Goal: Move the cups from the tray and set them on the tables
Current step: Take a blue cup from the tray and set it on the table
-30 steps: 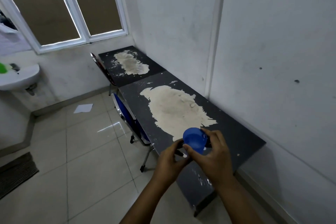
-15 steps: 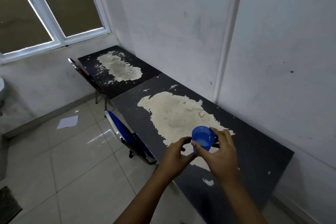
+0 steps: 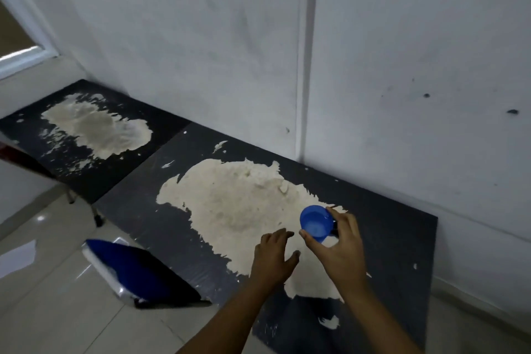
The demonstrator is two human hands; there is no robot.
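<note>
- Leftmost, a second dark worktop (image 3: pixel 94 169) stands end to end with the near one along the wall, its top worn to a pale patch; nothing stands on it, so by my judgement it is a place where a later cup could go.
- Below it, a blue chair (image 3: pixel 138 273) is tucked against the near worktop's edge on the tiled floor (image 3: pixel 57 310), which leaves the worktop reachable only from above and from the side where the person stands.
- Next, the near worktop (image 3: pixel 396 238) carries a large pale scar across its middle, and both arms reach over that part.
- Then the left hand (image 3: pixel 273 259) hovers low over the pale patch with its fingers spread and relaxed, holding nothing; it lies just beside the cup, probably ready to steady it if needed.
- Further right, the blue cup (image 3: pixel 315 223) is a small, round, plain plastic cup, tilted so its open mouth faces the camera; it looks empty. A dark bit at its right side may be a handle, but I cannot tell. It sits above the pale patch, and whether its base touches the surface I cannot tell.
- Lastly, the right hand (image 3: pixel 339 244) pinches the cup between thumb below and fingers curled over its far side, a grip that suits lowering it upright onto the worktop.
- No tray is in view.
</note>
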